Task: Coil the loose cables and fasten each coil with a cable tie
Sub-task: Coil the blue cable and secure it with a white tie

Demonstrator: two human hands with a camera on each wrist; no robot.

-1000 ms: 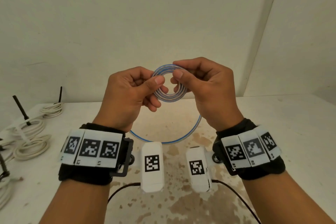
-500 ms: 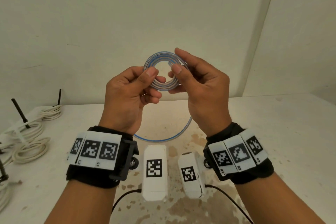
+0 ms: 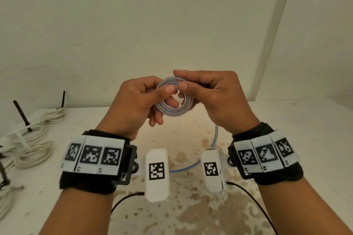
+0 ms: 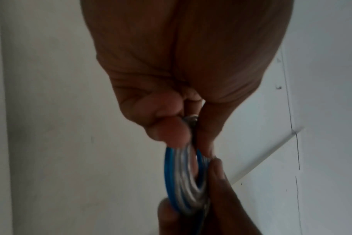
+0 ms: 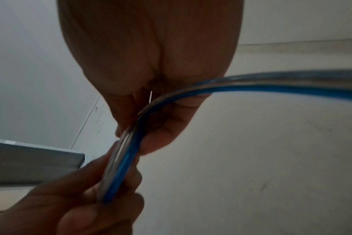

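A flat blue-and-clear cable is wound into a small coil (image 3: 174, 109) held in the air above the table. My left hand (image 3: 145, 99) pinches the coil's left side between thumb and fingers; my right hand (image 3: 202, 89) pinches its top right. The cable's loose tail (image 3: 214, 139) hangs from the coil and loops down to the table behind my wrists. In the left wrist view the coil (image 4: 183, 182) shows edge-on between both hands. In the right wrist view the tail (image 5: 271, 84) runs off to the right from the coil (image 5: 120, 159).
Several tied white cable coils (image 3: 32, 150) lie at the left of the white, stained table (image 3: 305, 129), with black cable ties (image 3: 21, 114) sticking up. Walls stand close behind the table, meeting in a corner at the right.
Both hands have kept turning the coil and lowered it slightly. The hanging loop of loose cable has become shorter as more of it went onto the coil.
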